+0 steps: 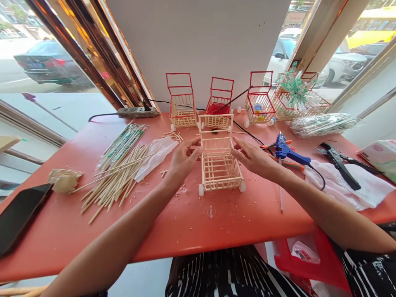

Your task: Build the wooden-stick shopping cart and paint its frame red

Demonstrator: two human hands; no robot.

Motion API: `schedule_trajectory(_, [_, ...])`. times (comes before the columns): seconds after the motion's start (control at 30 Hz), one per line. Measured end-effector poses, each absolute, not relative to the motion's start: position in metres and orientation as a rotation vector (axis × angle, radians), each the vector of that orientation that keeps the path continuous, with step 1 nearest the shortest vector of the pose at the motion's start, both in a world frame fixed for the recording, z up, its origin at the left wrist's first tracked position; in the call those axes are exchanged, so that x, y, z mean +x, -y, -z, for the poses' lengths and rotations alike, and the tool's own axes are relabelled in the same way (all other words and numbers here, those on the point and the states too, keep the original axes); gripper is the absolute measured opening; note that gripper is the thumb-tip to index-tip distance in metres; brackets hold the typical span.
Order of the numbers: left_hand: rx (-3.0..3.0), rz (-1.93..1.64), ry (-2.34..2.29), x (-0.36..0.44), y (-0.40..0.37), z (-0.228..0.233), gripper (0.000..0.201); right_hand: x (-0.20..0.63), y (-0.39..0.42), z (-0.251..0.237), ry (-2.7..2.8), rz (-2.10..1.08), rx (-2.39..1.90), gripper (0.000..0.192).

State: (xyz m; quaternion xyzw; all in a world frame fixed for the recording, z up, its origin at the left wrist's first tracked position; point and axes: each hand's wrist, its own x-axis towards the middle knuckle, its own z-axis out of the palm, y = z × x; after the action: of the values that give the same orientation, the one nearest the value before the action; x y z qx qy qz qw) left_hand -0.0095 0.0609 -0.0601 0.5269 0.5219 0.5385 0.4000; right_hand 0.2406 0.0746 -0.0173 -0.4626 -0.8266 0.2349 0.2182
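Observation:
A small shopping cart of bare wooden sticks (219,165) stands on white wheels at the middle of the orange table (198,231). My left hand (182,161) grips its left side near the handle end, fingers curled on the top rail. My right hand (252,156) holds the right side at the same height. The cart's upright handle frame (215,123) rises at its far end. Between my two hands the basket is empty.
Three finished carts with red handles (181,103) (220,103) (259,101) line the back wall. A pile of chopsticks (117,175) lies left, a phone (18,216) far left. A blue glue gun (289,153), pliers (338,163), white cloth and wrapped packs sit right.

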Motion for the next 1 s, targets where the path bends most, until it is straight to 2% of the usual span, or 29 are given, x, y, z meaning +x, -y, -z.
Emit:
schedule_trajectory(0.57, [1.309, -1.369, -1.304, -0.010, -0.063, 0.063, 0.041, 0.247, -0.075, 0.033, 2.101, -0.875, -1.204, 0.071])
schedule_trajectory(0.77, [1.266, -1.401, -1.243, -0.007, -0.063, 0.062, 0.037, 0.242, -0.075, 0.026, 1.954, -1.099, -1.092, 0.070])
schedule_trajectory(1.0, [1.199, -1.404, -1.232, -0.005, -0.062, 0.056, 0.027, 0.240, -0.078, 0.026, 1.894, -1.122, -1.071, 0.069])
